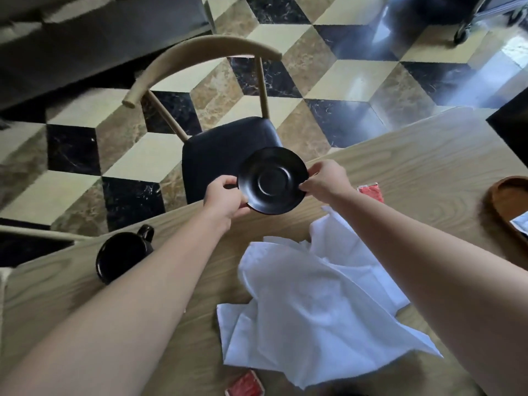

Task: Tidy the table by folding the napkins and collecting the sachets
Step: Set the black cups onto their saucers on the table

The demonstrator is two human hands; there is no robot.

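Wooden table point(414, 167), crumpled napkins point(314, 304); chequered marble floor point(328, 81) beyond.

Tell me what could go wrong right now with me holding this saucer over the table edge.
The black saucer is pinched by its rim between the left hand and right hand, partly past the table edge; a slip might drop it onto the tiled floor. Your left forearm passes close to the black cup and could knock it.
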